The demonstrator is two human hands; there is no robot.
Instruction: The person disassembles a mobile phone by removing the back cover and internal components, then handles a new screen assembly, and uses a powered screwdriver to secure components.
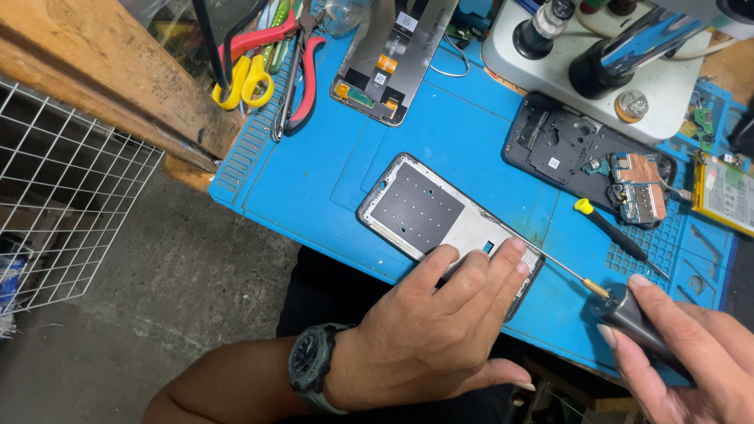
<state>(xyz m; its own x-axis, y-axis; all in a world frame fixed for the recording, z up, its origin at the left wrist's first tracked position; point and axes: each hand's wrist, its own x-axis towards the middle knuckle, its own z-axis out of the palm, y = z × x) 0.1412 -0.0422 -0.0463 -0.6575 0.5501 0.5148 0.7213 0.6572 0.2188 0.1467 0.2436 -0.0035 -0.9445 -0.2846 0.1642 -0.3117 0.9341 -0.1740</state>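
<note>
the left hand (pixel 440 330) lies flat, fingers spread, pinning the phone frame (pixel 440 216) to the blue mat (pixel 314 180), while the right hand (pixel 683 353) grips a screwdriver (pixel 620 306) aimed at the frame's edge; thin, stiff metal, likely light and slippery, best pressed flat.

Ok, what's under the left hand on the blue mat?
The left hand presses on the near end of a silver phone frame lying flat on the blue mat. The screwdriver tip reaches in beside the fingers. The frame's covered end is hidden.
</note>
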